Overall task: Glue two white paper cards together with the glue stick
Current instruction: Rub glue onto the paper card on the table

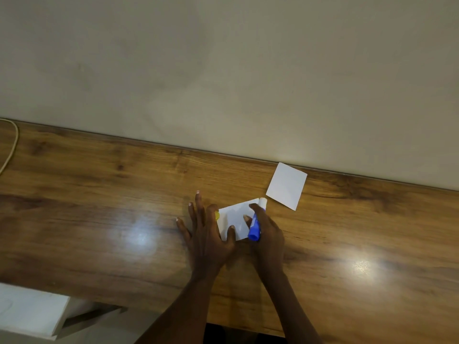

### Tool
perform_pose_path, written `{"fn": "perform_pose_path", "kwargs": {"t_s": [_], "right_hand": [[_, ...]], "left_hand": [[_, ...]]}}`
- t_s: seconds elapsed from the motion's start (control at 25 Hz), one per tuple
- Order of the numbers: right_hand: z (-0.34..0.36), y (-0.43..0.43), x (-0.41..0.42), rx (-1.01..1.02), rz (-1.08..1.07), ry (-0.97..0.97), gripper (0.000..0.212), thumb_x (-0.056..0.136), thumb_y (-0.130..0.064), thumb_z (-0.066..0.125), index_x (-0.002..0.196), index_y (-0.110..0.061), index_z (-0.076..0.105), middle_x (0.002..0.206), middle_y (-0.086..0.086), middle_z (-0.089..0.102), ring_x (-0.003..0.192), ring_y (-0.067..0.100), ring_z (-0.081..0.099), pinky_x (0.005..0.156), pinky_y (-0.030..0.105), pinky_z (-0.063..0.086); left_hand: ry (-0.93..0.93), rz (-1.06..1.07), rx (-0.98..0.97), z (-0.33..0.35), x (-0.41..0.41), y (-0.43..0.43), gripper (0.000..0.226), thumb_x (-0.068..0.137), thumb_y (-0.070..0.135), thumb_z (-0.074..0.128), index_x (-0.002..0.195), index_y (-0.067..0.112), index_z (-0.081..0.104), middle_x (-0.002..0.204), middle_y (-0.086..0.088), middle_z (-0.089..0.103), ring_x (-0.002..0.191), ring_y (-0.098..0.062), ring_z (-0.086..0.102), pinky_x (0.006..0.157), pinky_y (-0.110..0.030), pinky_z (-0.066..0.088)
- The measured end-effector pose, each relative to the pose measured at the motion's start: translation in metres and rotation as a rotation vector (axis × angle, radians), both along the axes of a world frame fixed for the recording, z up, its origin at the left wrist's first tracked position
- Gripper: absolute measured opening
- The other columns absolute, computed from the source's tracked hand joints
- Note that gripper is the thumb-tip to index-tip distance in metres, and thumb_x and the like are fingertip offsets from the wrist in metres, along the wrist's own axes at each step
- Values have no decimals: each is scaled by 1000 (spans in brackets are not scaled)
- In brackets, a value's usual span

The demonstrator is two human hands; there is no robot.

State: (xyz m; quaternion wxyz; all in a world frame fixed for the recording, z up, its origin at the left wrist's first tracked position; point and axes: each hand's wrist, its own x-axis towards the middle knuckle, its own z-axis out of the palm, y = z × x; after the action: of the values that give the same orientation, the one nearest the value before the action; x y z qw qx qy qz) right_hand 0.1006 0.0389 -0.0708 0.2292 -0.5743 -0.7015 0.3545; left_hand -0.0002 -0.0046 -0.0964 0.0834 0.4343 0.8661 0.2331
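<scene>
Both hands are at the near white card, which lies flat on the wooden table. The left hand is spread, fingers straight and fanned over the table at the card's left edge, with the thumb laid on the card's near part; this looks like a hold-down, so the thin paper does not slide or lift under the rubbing. The right hand curls its fingers and thumb round the blue glue stick, tilted so its pale tip meets the card's far right corner. I judge the glue is being spread out to the edge, where a bond most easily peels.

A small yellow thing, probably the stick's cap, shows just beside the left index finger, mostly hidden. The second white card lies apart, further back and to the right, close to the wall, likely parked clear of the glue yet within easy reach for laying on top. It is not yet joined, so the pressing step remains.
</scene>
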Motion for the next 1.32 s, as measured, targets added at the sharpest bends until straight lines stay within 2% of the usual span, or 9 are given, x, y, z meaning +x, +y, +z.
{"fn": "perform_pose_path", "kwargs": {"t_s": [0.12, 0.28, 0.52, 0.6, 0.72, 0.84, 0.96, 1.08, 1.32], "right_hand": [[-6, -8, 1, -38, 113, -138, 51, 79, -14, 64, 126, -15, 44, 137, 12, 47, 126, 30, 42, 105, 46, 35], [-2, 18, 23, -146, 360, -137, 47, 80, -9, 60, 120, -25, 43, 142, 10, 40, 132, 33, 33, 108, 52, 33], [11, 58, 29, -128, 862, -334, 54, 73, -2, 64, 116, -26, 42, 128, 11, 51, 103, 17, 46, 88, 27, 38], [14, 56, 26, -83, 803, -258, 46, 73, -12, 65, 113, -22, 45, 120, 10, 56, 98, 18, 52, 84, 27, 41], [18, 32, 15, -148, 333, 238, 42, 72, -48, 54, 104, -22, 48, 94, 5, 64, 73, 12, 59, 72, 25, 51], [13, 16, -1, -317, -29, 544, 44, 70, -43, 48, 106, -17, 48, 77, 3, 59, 61, 11, 52, 52, 7, 45], [11, 12, -10, -232, -48, 418, 29, 71, -20, 62, 95, -5, 55, 85, 1, 58, 67, 5, 50, 57, -2, 40], [6, 12, -11, -192, 6, 343, 14, 76, 1, 63, 90, 3, 60, 90, 13, 64, 67, 3, 51, 60, -3, 39], [7, 17, -7, -111, 156, 264, 13, 76, -5, 64, 88, 0, 63, 86, 18, 68, 66, 3, 52, 63, -1, 40]], "left_hand": [[-37, 6, 18, 2, 0, -1, 64, 68, 48, 51, 122, 15, 44, 153, -12, 14, 141, -34, 13, 110, -59, 1], [-32, 15, 79, 4, 1, -1, 57, 71, 44, 56, 117, 13, 48, 151, -16, 21, 138, -38, 20, 108, -60, 3], [-20, 7, 45, 2, 1, 0, 65, 65, 40, 72, 120, 15, 46, 152, -14, 17, 139, -36, 18, 108, -55, -1], [-15, -3, 37, 2, 0, -1, 66, 65, 42, 72, 120, 16, 45, 153, -13, 16, 139, -35, 17, 108, -54, -2], [-14, -10, 25, 2, -1, -1, 68, 66, 45, 69, 121, 16, 43, 153, -14, 15, 140, -36, 14, 108, -56, -2], [-21, -20, 14, 2, -1, -1, 66, 66, 46, 66, 121, 17, 43, 154, -13, 13, 141, -35, 12, 109, -59, 1], [-31, -36, 20, 2, -1, -2, 66, 67, 46, 68, 121, 18, 43, 154, -13, 12, 141, -35, 11, 109, -60, 3], [-38, -47, 21, 2, -2, -2, 65, 67, 47, 65, 121, 19, 43, 154, -13, 12, 140, -35, 10, 109, -60, 3], [-49, -60, 9, 3, -1, -3, 64, 68, 45, 65, 123, 20, 43, 154, -12, 9, 141, -35, 8, 109, -61, 3]]}}
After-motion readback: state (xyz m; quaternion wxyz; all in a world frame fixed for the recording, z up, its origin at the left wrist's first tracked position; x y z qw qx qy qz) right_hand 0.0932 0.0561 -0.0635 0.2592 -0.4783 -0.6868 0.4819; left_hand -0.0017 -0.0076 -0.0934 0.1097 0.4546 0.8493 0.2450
